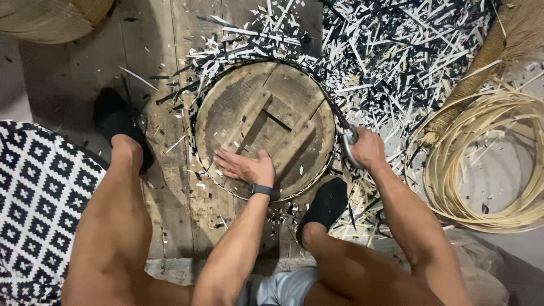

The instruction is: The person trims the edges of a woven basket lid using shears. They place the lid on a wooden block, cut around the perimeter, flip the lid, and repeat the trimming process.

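A round wooden form (243, 96) lies on the plank floor, ringed by a black-and-white woven rim (199, 99). My left hand (245, 168) lies flat on the disc's near part, fingers spread, with a dark band on the wrist. At the disc's right edge, my right hand (367, 148) grips a pair of scissors (347, 136). Their dark blades point up-left along the rim.
Black and white strip offcuts (396, 51) litter the floor behind and to the right. A coil of pale cane (487, 164) lies at right. A black-and-white woven mat (34, 198) is at left. My feet in black shoes (326, 204) flank the disc.
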